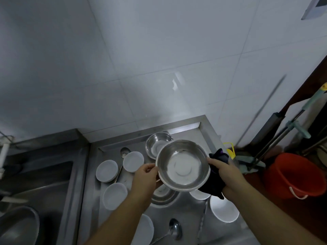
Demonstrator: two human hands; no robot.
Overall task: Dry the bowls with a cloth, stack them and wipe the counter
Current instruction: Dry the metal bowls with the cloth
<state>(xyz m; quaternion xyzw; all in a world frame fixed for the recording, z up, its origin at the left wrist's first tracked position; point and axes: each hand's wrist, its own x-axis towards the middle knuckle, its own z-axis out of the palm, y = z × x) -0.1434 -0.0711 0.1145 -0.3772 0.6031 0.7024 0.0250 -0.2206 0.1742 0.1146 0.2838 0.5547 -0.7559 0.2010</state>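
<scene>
I hold a steel bowl [183, 164] above the steel counter [187, 225], its inside facing me. My left hand [145, 177] pinches its left rim. My right hand [223, 171] grips a dark cloth [215, 184] against the bowl's right side and underside. Another steel bowl [156, 144] stands on the counter behind it, and a further steel bowl [163, 196] lies below, partly hidden. Several white bowls lie around, among them one [107, 170] at the left, one [133, 161] beside it and one [223, 211] at the right.
Two steel ladles [174, 228] [124, 152] lie on the counter. A sink [35, 183] is at the left with a metal basin [19, 225] in it. A red bucket [292, 175] and a mop [290, 126] stand at the right on the floor. Tiled wall behind.
</scene>
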